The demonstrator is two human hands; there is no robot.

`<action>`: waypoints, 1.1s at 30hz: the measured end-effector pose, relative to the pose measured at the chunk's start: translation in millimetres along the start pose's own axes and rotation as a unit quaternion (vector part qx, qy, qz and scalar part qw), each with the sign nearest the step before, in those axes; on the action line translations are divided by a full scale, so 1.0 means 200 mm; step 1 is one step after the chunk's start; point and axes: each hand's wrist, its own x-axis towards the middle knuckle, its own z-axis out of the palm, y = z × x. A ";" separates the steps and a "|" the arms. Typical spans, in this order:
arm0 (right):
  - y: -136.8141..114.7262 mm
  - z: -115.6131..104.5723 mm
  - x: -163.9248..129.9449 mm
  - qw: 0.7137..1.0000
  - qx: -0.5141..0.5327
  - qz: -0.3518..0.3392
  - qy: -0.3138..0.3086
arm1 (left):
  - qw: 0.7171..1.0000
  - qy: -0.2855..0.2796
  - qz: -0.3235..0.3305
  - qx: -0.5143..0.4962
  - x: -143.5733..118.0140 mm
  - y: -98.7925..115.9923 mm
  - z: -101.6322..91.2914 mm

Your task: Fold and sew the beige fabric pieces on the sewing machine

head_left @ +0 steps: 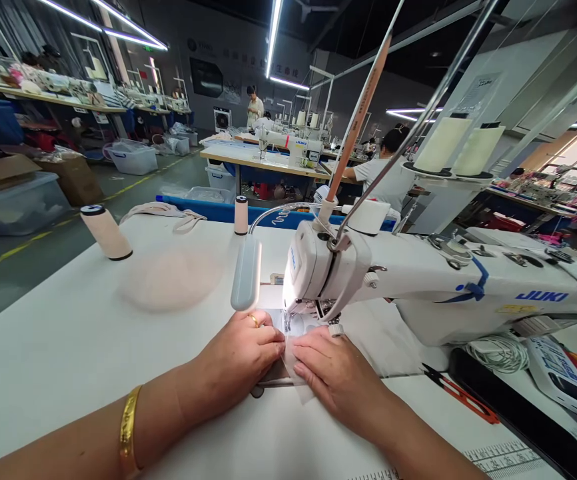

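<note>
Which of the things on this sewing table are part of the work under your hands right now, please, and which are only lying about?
In use:
left hand and right hand, flat on the white fabric piece
Juki sewing machine, its lamp lit over the needle area

Lying about:
thread cone lying tilted
small thread spool
pale fabric pile
red-handled snips
coiled white cord

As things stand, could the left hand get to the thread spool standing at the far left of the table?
Probably yes. The left hand lies flat on the white fabric piece at the needle, and the table between it and the thread spool is bare apart from a pale fabric patch.
</note>
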 end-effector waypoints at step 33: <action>0.01 0.00 0.02 0.996 0.011 -0.028 0.080 | 0.981 -0.100 -0.135 0.098 0.06 0.01 -0.09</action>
